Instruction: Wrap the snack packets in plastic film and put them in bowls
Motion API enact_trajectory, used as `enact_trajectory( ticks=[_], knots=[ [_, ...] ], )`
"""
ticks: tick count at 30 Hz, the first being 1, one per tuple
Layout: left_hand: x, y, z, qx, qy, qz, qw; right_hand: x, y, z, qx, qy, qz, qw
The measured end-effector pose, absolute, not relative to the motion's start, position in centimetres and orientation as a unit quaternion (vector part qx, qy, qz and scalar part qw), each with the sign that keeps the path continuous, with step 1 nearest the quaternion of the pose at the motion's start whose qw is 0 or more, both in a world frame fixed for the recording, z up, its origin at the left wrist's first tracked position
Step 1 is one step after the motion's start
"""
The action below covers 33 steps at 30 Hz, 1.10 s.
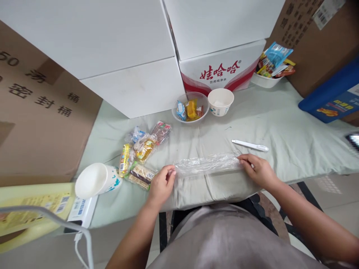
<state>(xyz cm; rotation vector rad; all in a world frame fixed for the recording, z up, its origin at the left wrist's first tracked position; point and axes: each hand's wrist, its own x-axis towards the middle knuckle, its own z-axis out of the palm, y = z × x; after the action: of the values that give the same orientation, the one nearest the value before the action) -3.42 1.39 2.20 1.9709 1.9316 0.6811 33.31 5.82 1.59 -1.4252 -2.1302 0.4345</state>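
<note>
1. Step in hand, as I judge it: spreading the clear plastic film [207, 164] into a strip between the left hand [162, 184] and right hand [259, 171], on or just above the counter [196, 192].
2. Both hands are nearly closed, thumb against fingers, pinching the film's opposite ends.
3. The next move seems to call for an even sideways pull, avoiding bunching.
4. Hands reach forward, well apart, fingers curled inward.
5. The white cutter [249, 145] lies just beyond the right hand.

Grey-brown top [224, 239], soft creases, bare forearms [137, 229], bare left hand [162, 185], bare right hand [260, 170]
</note>
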Motion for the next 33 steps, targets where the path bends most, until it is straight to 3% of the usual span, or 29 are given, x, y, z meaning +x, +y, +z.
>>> enact_trajectory(
  ticks=[7,13,17,20,28,33],
  knots=[
    [-2.1,3.6,1.5,0.656,0.736,0.152,0.074,31.8,7.5,-0.3,-0.606,-0.774,0.014,0.184],
    [0.9,3.3,2.9,0.732,0.649,0.195,-0.072,30.6,7.0,1.3,-0.511,-0.822,-0.023,0.250],
    [3.8,2.7,1.6,0.843,0.526,0.117,0.008,28.4,6.2,0.7,-0.363,-0.916,0.020,0.171],
    [4.1,2.3,0.0,0.856,0.513,0.051,0.045,28.7,5.8,-0.6,-0.357,-0.926,0.032,0.122],
    [4.2,0.6,1.2,0.829,0.550,0.078,0.060,33.9,3.2,0.0,-0.394,-0.908,0.055,0.133],
    [8.4,-0.5,1.8,0.884,0.418,0.146,0.153,32.9,0.5,1.7,-0.344,-0.914,0.153,0.151]
  ],
)
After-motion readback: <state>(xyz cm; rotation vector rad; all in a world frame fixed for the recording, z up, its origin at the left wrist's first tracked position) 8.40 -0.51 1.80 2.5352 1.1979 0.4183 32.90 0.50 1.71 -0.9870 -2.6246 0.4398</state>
